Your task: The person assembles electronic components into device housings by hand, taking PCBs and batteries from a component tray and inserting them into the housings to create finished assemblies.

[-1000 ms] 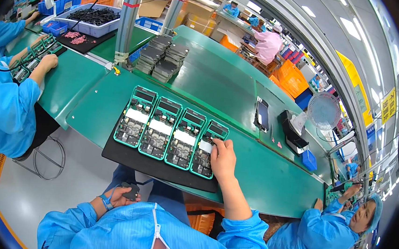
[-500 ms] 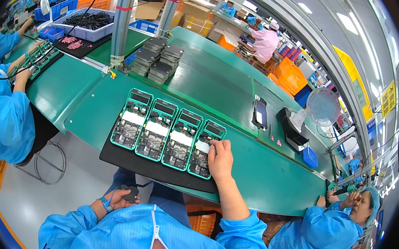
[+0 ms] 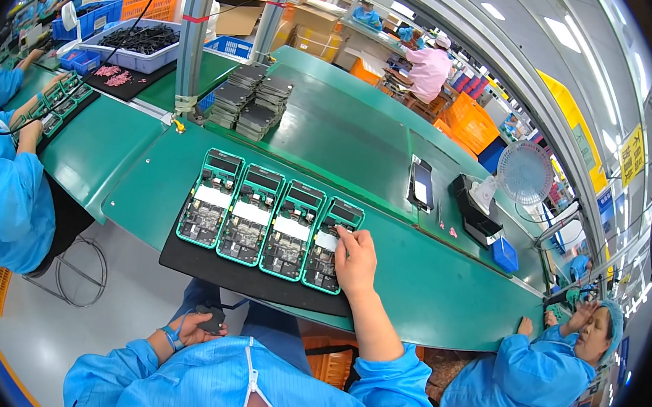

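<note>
1. Green workbench (image 3: 440, 304), running left to right across a workshop; we list a metal post (image 3: 196, 40) at its far left part.
2. Black mat (image 3: 251, 278), at the near edge of the bench; on it we count four green-framed units side by side: leftmost unit (image 3: 202, 220), second unit (image 3: 242, 237), third unit (image 3: 284, 254), rightmost unit (image 3: 323, 263). Each shows exposed boards and a white strip across it.
3. Right hand (image 3: 357, 261), at the right side of the rightmost unit, fingertips at its upper part beside the white strip. We cannot tell whether the fingers pinch anything.
4. Left hand (image 3: 191, 328), low and near, off the bench, with a blue wristband (image 3: 172, 337). We find its thumb and fingers closed about a dark flat piece (image 3: 213, 320).
5. Stacks of grey plates (image 3: 250, 102), on the far left of the bench as we see it.
6. Dark phone-like device (image 3: 421, 185), far right; further right, we note a black box (image 3: 470, 206) and a small blue bin (image 3: 504, 254).
7. Two co-workers in blue, whom we enter as left co-worker (image 3: 4, 205) and right co-worker (image 3: 511, 382).
</note>
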Action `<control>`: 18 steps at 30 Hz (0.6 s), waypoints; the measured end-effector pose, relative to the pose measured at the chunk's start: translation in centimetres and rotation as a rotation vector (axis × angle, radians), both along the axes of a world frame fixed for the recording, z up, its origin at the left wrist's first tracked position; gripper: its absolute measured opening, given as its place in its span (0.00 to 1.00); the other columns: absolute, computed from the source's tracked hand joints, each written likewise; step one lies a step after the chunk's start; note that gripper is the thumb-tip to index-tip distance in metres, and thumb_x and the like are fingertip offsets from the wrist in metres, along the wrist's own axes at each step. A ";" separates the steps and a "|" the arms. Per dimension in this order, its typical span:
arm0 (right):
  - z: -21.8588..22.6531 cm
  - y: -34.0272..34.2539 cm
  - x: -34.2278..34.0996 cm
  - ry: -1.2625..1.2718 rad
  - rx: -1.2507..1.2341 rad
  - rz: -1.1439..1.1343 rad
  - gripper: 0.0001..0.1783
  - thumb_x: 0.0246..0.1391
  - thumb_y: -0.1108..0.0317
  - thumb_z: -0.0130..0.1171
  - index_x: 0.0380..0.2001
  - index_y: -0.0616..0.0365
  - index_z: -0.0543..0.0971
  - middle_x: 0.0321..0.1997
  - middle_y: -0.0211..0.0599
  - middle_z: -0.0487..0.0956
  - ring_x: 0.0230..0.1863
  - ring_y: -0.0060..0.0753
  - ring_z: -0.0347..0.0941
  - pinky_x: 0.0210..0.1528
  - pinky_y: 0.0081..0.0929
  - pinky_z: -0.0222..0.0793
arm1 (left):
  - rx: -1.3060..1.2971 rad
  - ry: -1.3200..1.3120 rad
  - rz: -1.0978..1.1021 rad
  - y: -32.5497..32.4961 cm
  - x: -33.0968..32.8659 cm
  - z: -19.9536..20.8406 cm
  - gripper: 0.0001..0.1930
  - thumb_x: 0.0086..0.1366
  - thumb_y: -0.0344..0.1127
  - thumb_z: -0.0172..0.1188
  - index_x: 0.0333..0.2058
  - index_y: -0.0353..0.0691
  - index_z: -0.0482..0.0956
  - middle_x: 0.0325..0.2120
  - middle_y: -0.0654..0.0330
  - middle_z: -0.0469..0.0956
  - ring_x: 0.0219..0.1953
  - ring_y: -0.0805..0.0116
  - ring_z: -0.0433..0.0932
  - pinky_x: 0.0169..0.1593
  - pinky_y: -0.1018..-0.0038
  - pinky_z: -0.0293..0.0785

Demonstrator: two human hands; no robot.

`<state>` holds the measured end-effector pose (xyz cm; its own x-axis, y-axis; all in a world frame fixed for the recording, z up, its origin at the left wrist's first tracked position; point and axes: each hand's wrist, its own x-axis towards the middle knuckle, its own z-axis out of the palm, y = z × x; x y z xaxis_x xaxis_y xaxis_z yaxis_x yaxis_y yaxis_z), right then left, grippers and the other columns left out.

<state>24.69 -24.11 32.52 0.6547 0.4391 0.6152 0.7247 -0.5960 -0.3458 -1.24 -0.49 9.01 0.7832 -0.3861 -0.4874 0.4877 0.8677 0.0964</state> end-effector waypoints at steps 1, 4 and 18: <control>0.0 0.0 0.0 0.005 -0.009 -0.010 0.13 0.47 0.75 0.55 0.39 0.54 0.78 0.30 0.38 0.71 0.32 0.38 0.70 0.35 0.30 0.68 | -0.002 0.009 -0.007 0.0 0.0 -0.2 0.22 0.62 0.36 0.51 0.50 0.27 0.60 0.46 0.42 0.69 0.49 0.50 0.71 0.54 0.58 0.68; 0.0 -0.2 0.2 0.035 -0.004 -0.010 0.13 0.47 0.75 0.55 0.38 0.54 0.79 0.30 0.37 0.71 0.33 0.38 0.70 0.35 0.30 0.68 | -0.016 0.013 -0.012 -0.1 0.2 -0.3 0.22 0.63 0.35 0.51 0.51 0.27 0.60 0.46 0.42 0.68 0.49 0.50 0.71 0.54 0.58 0.68; 0.2 -0.3 -0.1 0.078 0.040 -0.013 0.13 0.46 0.75 0.55 0.38 0.54 0.79 0.30 0.38 0.70 0.33 0.39 0.69 0.35 0.31 0.67 | -0.001 0.023 -0.028 -0.1 0.1 -0.6 0.22 0.62 0.36 0.51 0.51 0.27 0.60 0.46 0.43 0.69 0.49 0.50 0.71 0.54 0.58 0.68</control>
<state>24.58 -24.40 32.74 0.7068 0.4064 0.5790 0.6869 -0.5898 -0.4246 -1.09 -0.56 8.37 0.7604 -0.4083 -0.5050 0.5140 0.8537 0.0838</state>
